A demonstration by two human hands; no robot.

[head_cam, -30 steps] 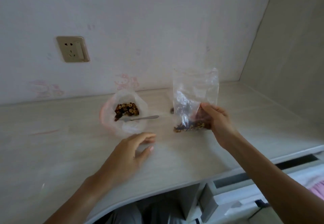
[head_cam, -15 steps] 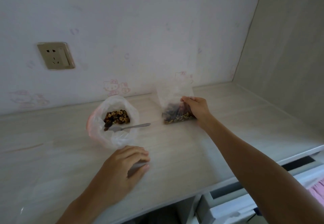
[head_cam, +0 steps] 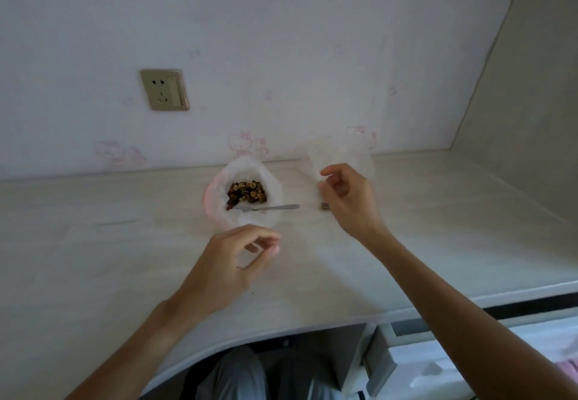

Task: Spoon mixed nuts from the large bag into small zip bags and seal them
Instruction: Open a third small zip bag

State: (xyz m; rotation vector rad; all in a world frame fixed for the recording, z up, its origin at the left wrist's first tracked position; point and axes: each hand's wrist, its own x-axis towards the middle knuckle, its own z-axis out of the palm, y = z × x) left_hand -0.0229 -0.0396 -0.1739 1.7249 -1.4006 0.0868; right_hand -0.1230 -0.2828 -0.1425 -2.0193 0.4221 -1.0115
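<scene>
The large clear bag (head_cam: pixel 250 174) stands open on the desk with mixed nuts (head_cam: pixel 247 193) inside. A metal spoon (head_cam: pixel 272 207) rests in it, handle pointing right. A small zip bag (head_cam: pixel 344 155) leans against the back wall, and a few of its nuts (head_cam: pixel 325 206) show at its lower left. My right hand (head_cam: pixel 347 202) hovers just in front of that bag, fingers loosely spread and holding nothing. My left hand (head_cam: pixel 231 262) is above the desk in front of the large bag. Its thumb and fingers curl toward a pinch; I see nothing clearly between them.
The pale wooden desk (head_cam: pixel 93 243) meets a white wall with a power socket (head_cam: pixel 164 89). A side panel (head_cam: pixel 525 118) closes off the right. The desk's curved front edge runs below my arms, with a drawer unit (head_cam: pixel 438 362) underneath on the right.
My right hand carried the filled small bag back to the wall and let go of it. My left hand rose from the desk surface, fingers curling.
</scene>
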